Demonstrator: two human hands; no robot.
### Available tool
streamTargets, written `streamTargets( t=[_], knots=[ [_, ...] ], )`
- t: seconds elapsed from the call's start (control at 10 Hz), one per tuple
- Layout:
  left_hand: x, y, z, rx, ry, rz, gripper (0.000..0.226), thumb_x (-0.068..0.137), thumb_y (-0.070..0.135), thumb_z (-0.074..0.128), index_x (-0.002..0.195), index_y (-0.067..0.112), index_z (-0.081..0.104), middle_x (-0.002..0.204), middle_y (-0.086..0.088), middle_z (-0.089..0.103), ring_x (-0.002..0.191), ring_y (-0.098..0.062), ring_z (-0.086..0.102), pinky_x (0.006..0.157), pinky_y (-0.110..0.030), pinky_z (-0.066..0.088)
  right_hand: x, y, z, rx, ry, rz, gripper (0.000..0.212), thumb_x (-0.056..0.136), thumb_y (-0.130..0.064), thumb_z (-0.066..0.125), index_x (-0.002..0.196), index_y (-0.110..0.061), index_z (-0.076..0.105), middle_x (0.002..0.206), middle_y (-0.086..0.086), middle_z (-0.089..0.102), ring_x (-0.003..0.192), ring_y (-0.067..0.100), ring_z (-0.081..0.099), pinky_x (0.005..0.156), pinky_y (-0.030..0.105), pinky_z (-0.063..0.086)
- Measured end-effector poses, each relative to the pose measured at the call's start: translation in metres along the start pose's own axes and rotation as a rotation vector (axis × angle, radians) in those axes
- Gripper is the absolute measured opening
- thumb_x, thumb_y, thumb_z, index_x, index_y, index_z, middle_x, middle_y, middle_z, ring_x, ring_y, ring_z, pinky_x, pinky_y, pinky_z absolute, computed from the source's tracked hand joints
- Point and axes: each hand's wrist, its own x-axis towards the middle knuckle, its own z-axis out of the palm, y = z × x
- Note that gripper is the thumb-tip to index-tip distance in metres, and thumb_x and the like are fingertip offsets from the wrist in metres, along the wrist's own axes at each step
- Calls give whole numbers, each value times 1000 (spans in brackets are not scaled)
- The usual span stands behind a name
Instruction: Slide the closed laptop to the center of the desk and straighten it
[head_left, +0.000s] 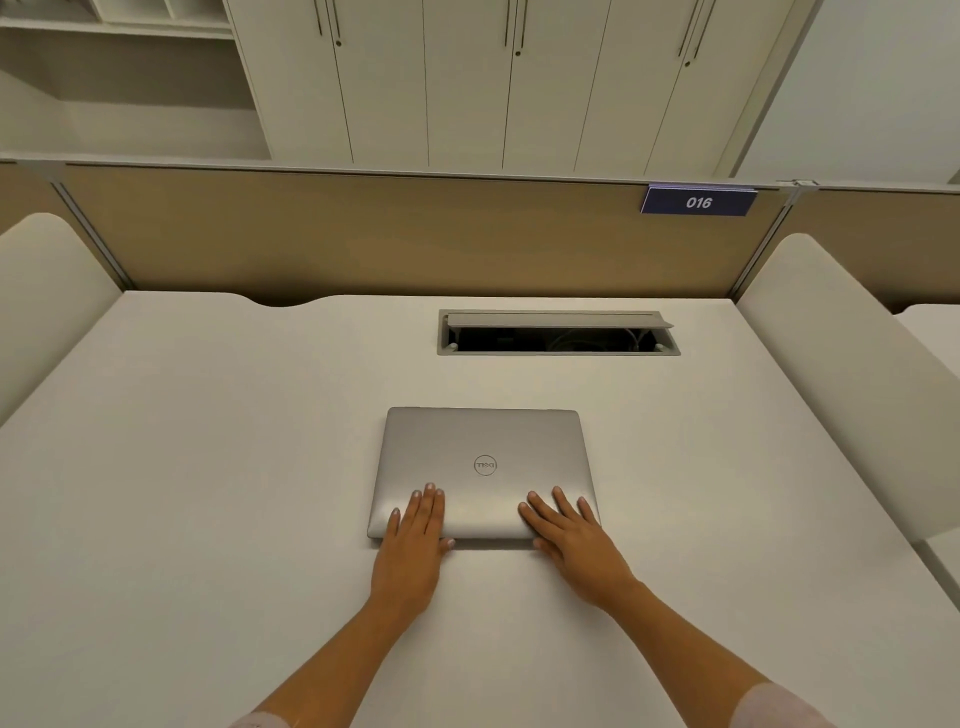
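A closed silver laptop (483, 457) with a round logo on its lid lies flat on the white desk (208, 467), near the middle, its edges about square to the desk. My left hand (413, 545) rests flat on the lid's near left corner, fingers together, thumb at the front edge. My right hand (569, 540) lies flat on the near right corner with fingers spread. Both palms hang over the laptop's front edge onto the desk.
Behind the laptop a cable hatch (558, 332) stands open in the desk. A tan partition (363, 234) with a blue "016" sign (698, 201) closes the far edge. White side dividers (841, 374) flank the desk; cabinets stand beyond.
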Motion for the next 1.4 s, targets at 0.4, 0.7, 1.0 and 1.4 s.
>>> streamTargets(
  t=[0.4, 0.7, 1.0, 1.4],
  knots=[
    [4, 2, -5, 45, 56, 36, 67, 75, 18, 80, 134, 2, 51, 139, -15, 53, 126, -33, 53, 97, -50, 47, 4, 1, 4, 4, 53, 3, 51, 105, -17, 32, 152, -34, 20, 162, -11, 18, 151, 28, 7, 121, 46, 5],
    [11, -2, 3, 83, -31, 5, 60, 103, 24, 29, 151, 13, -5, 162, -5, -4, 149, -24, -1, 120, -42, 5, 6, 2, 4, 33, 76, 4, 54, 104, -11, 34, 151, -34, 21, 161, -10, 18, 152, 27, 6, 122, 45, 1],
    [8, -3, 3, 49, -37, -15, 61, 104, 29, 27, 151, 13, -8, 162, -4, -7, 149, -22, -4, 120, -40, 3, 4, -4, 7, 109, 107, 39, 55, 104, -10, 35, 151, -35, 22, 161, -12, 17, 152, 24, 5, 122, 43, 2],
    [-45, 9, 34, -57, 44, 59, 65, 98, 42, 17, 146, 18, -19, 155, 4, -26, 144, -11, -23, 111, -23, -23, -40, -30, 44, 108, 137, -24, 60, 104, -36, 25, 150, -30, -13, 159, -17, -16, 148, 11, -19, 118, 30, -18]
  ],
)
